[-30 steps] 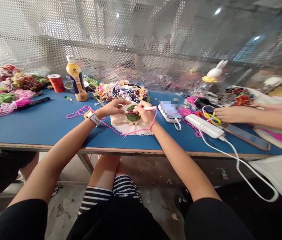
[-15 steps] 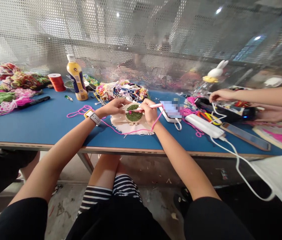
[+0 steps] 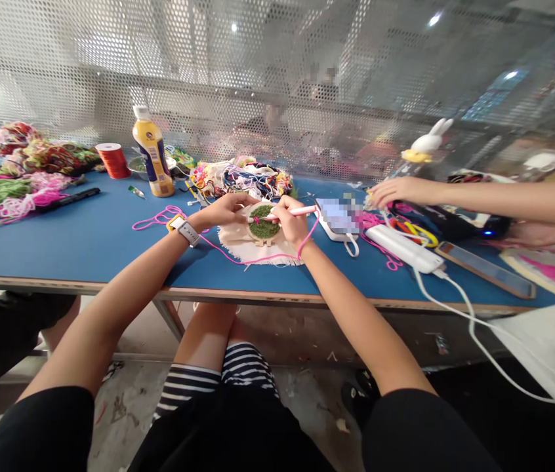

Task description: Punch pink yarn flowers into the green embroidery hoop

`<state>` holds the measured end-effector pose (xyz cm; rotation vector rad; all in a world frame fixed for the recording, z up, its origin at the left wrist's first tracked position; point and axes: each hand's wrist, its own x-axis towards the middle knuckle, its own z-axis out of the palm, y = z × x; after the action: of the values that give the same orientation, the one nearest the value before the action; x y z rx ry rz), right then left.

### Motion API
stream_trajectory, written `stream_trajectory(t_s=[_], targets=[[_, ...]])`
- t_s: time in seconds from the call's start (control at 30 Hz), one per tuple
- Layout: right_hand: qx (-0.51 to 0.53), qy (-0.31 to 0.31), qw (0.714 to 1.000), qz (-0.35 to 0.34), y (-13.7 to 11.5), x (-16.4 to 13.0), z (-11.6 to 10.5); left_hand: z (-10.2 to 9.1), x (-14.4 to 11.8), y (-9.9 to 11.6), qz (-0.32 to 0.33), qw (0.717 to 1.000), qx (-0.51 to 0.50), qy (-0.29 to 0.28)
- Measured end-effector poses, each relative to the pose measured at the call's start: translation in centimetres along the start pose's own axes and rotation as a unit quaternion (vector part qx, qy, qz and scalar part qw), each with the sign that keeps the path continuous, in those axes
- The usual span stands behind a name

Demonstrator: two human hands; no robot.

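A small round wooden embroidery hoop (image 3: 262, 224) filled with green stitching sits on a cream cloth (image 3: 245, 248) on the blue table (image 3: 85, 242). My left hand (image 3: 226, 208), with a watch on its wrist, grips the hoop's left rim. My right hand (image 3: 290, 219) holds a pink punch needle (image 3: 297, 211) whose tip rests on the green stitching. Pink yarn (image 3: 159, 218) runs from the needle across the table and loops by my left wrist.
A yellow bottle (image 3: 152, 157) and a red thread spool (image 3: 113, 161) stand at the back left beside piles of coloured yarn (image 3: 12, 177). A phone (image 3: 339, 216), white power bank (image 3: 405, 249) with cable and a bunny figure (image 3: 428, 141) lie right. Another person's hand (image 3: 395, 191) reaches in from the right.
My hands stay on the hoop, with the needle shifting slightly over the stitching. The other person's hand has moved left across the table, toward the phone.
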<state>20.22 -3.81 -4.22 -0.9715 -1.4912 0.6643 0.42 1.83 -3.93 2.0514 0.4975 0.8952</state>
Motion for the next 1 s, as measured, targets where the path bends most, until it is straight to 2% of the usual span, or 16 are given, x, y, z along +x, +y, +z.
stream_trajectory(t_s=[0.1, 0.23, 0.33, 0.43, 0.53, 0.73, 0.83, 1.0], targets=[[-0.061, -0.014, 0.997, -0.039, 0.1, -0.6, 0.2, 0.0, 0.0, 0.1, -0.017, 1.000, 0.002, 0.001], [-0.153, -0.067, 0.977, -0.135, 0.3, -1.7, 0.6, 0.2, 0.0, 0.3, -0.037, 0.999, 0.018, 0.022], [-0.176, -0.088, 0.964, -0.181, 0.6, -1.8, 1.0, 0.5, 0.1, 0.7, -0.033, 0.998, 0.019, 0.039], [-0.185, -0.090, 0.958, -0.198, 0.9, -1.5, 1.4, 0.7, 0.2, 1.2, -0.021, 0.998, 0.030, 0.044], [-0.180, -0.074, 0.964, -0.182, 1.1, -1.4, 1.5, 0.8, 0.3, 1.6, -0.015, 0.998, 0.047, 0.040], [-0.045, 0.012, 0.997, -0.059, 1.2, -1.7, 1.0, 0.5, 0.0, 1.7, -0.025, 0.999, 0.043, 0.022], [-0.013, 0.036, 0.997, -0.060, 1.1, -1.8, 0.8, 0.4, -0.1, 1.7, -0.030, 0.999, 0.035, 0.015], [-0.018, 0.040, 0.997, -0.057, 0.9, -1.9, 0.8, 0.4, -0.1, 1.6, -0.032, 0.999, 0.022, 0.012]])
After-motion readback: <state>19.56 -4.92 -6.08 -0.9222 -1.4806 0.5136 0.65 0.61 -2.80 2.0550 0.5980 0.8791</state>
